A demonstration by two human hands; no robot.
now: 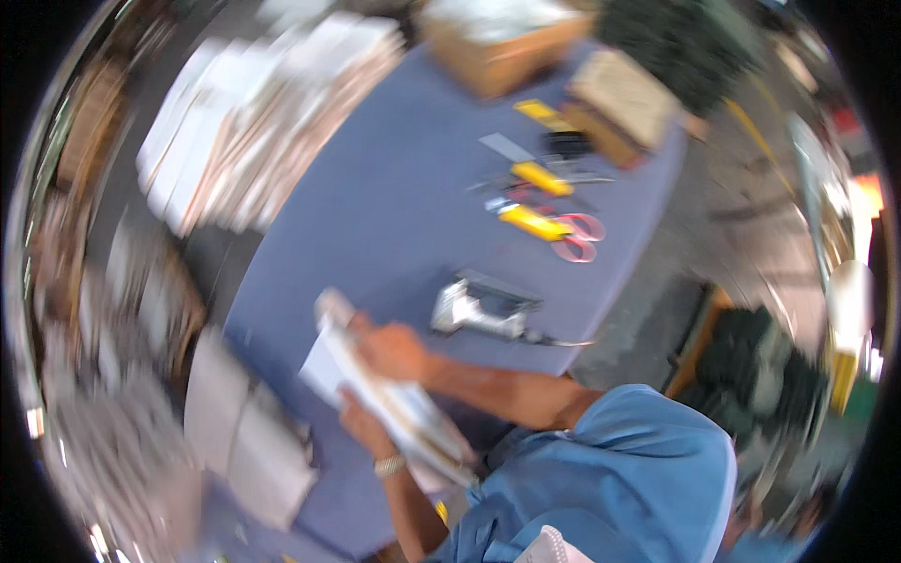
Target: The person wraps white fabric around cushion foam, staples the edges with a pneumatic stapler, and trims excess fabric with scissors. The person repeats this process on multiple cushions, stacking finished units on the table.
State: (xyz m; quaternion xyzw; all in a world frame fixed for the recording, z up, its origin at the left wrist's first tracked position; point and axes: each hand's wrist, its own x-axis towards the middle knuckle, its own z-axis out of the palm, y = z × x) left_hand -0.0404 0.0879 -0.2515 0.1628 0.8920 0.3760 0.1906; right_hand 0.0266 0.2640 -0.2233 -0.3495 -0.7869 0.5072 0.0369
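A long white folded piece of cardboard (413, 415) with a tan inner strip lies slantwise in front of me over the table's near edge. My left hand (366, 424), with a watch at the wrist, grips its left side. Curled over its upper part is my right hand (392, 351), with the fingertips blurred by motion. A pale rounded end (332, 304) sticks out beyond the right fingers; what it belongs to I cannot make out. To the right of my hands, a silver and black staple gun (483, 308) lies on the blue table (375, 206).
Yellow cutters (542, 178) and red-handled scissors (577, 236) lie farther back. Two cardboard boxes, one open (507, 47) and one closed (624, 105), stand at the far end. Stacked white sheets (263, 122) are beyond the left edge; a folded grey-white carton (249, 427) lies at near left.
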